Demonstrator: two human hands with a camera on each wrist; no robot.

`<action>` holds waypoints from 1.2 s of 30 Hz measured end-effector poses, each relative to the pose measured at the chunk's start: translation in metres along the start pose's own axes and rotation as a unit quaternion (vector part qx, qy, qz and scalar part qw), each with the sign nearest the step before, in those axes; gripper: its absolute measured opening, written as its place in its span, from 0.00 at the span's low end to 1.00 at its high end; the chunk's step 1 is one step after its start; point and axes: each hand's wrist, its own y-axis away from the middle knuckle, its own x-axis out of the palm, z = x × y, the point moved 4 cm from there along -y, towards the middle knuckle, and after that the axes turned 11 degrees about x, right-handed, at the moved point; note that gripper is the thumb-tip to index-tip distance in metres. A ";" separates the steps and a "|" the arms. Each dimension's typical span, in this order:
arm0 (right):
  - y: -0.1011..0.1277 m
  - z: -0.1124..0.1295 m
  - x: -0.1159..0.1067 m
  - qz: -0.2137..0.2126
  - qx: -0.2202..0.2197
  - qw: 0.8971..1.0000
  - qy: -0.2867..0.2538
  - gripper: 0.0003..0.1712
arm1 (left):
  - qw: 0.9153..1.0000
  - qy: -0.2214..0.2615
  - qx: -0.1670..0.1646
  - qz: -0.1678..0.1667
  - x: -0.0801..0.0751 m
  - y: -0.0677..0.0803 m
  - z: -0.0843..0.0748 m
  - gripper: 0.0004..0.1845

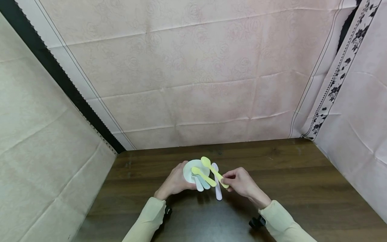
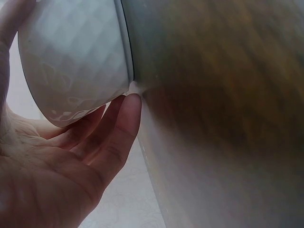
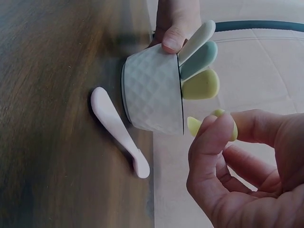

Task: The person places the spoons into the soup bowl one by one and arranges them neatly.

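You work on a dark wood-grain table (image 1: pixel 302 174) with a slight sheen. The white bowl (image 3: pixel 152 95) has a matt, quilted surface. The pastel spoons (image 3: pixel 199 61) look like smooth matt plastic. Creased cloth (image 1: pixel 193 67) hangs behind.

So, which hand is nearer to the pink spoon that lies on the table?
Right. The right hand pinches a yellow spoon just beside the pink spoon; the left hand holds the white bowl beyond it.

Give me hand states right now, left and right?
Left hand: fingers curled round the white bowl, holding it on the table.
Right hand: pinching the handle of a yellow spoon over the bowl.
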 end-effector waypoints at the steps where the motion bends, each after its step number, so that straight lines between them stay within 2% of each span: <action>1: -0.001 0.000 0.000 0.001 -0.001 1.000 0.000 0.08 | 1.000 0.001 0.000 0.000 0.000 0.000 0.000 0.50; 17: -0.008 0.002 0.003 0.020 -0.014 1.000 0.001 0.09 | 1.000 -0.007 0.003 -0.004 0.000 0.000 -0.001 0.51; 26: -0.016 0.000 0.006 0.049 -0.012 0.999 -0.007 0.09 | 1.000 -0.012 -0.004 -0.003 0.001 0.001 -0.001 0.52; 36: -0.023 0.001 0.010 0.060 -0.003 0.998 -0.012 0.10 | 1.000 -0.018 -0.005 -0.003 0.000 0.000 -0.002 0.52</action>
